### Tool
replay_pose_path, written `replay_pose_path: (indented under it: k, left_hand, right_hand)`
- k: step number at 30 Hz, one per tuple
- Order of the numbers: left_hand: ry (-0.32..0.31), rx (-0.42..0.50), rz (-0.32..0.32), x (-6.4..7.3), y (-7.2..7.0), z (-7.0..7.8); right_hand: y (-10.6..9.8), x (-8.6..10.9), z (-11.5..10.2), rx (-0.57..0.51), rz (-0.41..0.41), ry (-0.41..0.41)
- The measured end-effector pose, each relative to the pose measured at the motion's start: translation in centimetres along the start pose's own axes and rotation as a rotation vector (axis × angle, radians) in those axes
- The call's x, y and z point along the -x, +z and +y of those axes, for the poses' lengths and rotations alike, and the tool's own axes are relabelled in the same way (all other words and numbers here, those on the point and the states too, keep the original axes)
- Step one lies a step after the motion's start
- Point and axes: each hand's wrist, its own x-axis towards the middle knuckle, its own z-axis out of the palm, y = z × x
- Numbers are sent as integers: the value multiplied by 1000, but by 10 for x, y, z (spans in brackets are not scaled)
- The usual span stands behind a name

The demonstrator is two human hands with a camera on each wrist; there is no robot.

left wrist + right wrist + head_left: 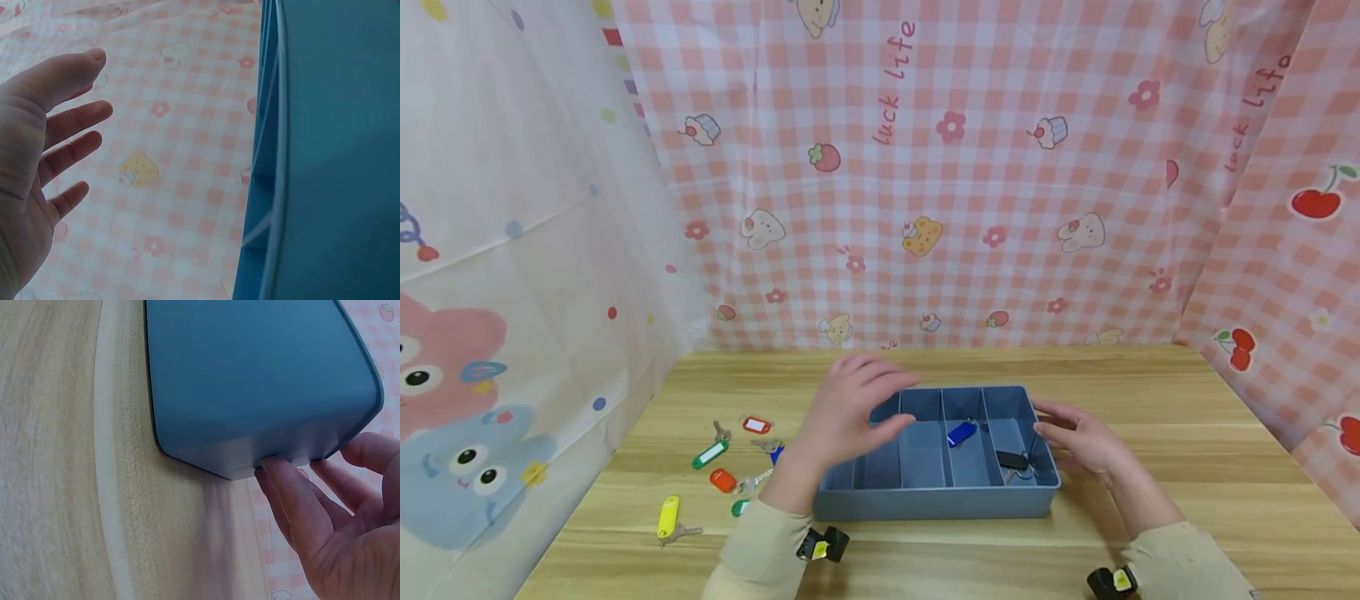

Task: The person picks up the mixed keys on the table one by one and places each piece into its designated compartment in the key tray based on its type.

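Note:
A blue-grey divided box point(932, 504) stands on the table. My left hand point(846, 408) is raised over its left part, fingers apart and nothing in them; the left wrist view shows the same hand point(31, 156) beside the box's rim. At the box's right end, my right hand point(1086, 442) touches the outer wall with its fingertips, and in the right wrist view these fingers point(300, 506) rest against that wall. A blue key tag point(961, 433) lies in the second compartment from the right. In the rightmost one is a black key tag point(1012, 459) with a key.
Left of the box lie several tagged keys: a yellow tag point(667, 517), a green tag point(710, 454), a red tag point(756, 425), an orange-red tag point(723, 480) and a blue tag point(777, 455). Another green tag point(740, 507) is partly behind the left forearm. A checked curtain point(955, 192) hangs behind the table.

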Motion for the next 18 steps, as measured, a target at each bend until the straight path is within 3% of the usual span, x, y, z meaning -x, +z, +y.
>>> replay_pose_path:
  k: [18]
  left_hand:
    - [-48,-25,43,46,-20,-42]
  right_hand:
    - [0,-2,1,-4,-3,4]
